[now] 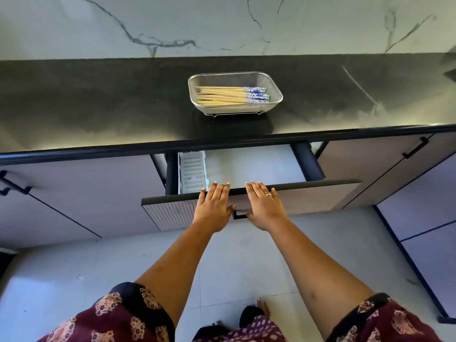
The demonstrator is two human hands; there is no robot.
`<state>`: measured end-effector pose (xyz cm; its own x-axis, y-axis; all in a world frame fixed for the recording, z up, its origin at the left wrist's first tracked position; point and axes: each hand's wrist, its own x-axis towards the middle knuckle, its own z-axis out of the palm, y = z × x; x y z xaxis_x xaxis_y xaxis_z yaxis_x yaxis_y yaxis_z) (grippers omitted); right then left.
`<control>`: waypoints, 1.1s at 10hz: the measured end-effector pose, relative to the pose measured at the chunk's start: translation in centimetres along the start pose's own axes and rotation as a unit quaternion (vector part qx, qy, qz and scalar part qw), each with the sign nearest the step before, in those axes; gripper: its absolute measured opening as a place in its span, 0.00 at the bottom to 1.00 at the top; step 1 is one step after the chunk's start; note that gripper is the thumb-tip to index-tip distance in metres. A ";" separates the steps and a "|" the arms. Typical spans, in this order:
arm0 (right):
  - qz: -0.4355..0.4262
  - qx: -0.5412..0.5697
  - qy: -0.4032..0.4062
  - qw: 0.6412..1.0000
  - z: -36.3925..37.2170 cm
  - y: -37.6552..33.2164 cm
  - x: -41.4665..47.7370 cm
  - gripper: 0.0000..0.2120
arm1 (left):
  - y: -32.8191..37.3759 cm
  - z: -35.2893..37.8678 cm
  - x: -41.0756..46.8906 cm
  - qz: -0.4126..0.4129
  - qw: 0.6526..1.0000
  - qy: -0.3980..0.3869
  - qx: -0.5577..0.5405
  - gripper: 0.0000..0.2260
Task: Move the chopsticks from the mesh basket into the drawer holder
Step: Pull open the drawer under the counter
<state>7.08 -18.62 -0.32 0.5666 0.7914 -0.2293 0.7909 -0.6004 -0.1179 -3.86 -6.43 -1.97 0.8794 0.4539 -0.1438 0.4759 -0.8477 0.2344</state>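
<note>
Head view looks down on both hands laid flat on the front panel of a partly open drawer (pixel 320 196) below the table (pixel 98 99). The left hand (pixel 214 206) and the right hand (pixel 265 206) are both released, fingers straight and together, fingertips hooked just over the panel's top edge, with the dark handle (pixel 239 215) between their thumbs. Neither holds anything.

As I judge it, the step in hand is setting the drawer at a useful opening. To do it well, move the panel evenly with both hands so it does not twist on its rails, and leave the white slotted holder (pixel 192 172) at the drawer's left side fully uncovered; its far end is hidden under the table's edge, so more opening would help. Then one hand can reach for the basket.

All the chopsticks (pixel 230 96) lie in the mesh basket (pixel 276 91) on the dark table, far of the drawer and roughly above it. They are pale wood with blue-and-white patterned ends, all pointing right, tips to the left, lying in a loose, nearly parallel bundle. The basket is a shallow rectangular one of fine wire on small feet.
</note>
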 end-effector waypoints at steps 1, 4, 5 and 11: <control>0.009 -0.019 -0.034 0.999 -0.1 -0.3 -1.7 0.39 | 0.5 0.1 -1.7 -0.002 1.000 -0.022 0.006 0.29; 0.016 -0.058 -0.105 0.993 0.1 -1.0 -6.5 0.44 | 2.6 0.6 -6.2 -0.022 0.998 -0.066 0.008 0.31; 0.007 -0.063 -0.109 0.992 0.3 -1.0 -8.4 0.44 | 3.6 1.1 -7.9 -0.036 0.997 -0.065 0.005 0.31; -0.001 -0.068 -0.130 0.989 3.0 -1.4 -18.8 0.44 | 7.5 4.3 -18.0 -0.056 0.997 -0.057 0.009 0.31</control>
<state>-5.34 -33.04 1.26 0.5000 0.7265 -0.4713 0.8263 -0.5632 0.0085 -16.18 -22.18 -1.75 0.8130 0.5120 -0.2774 0.5692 -0.7992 0.1931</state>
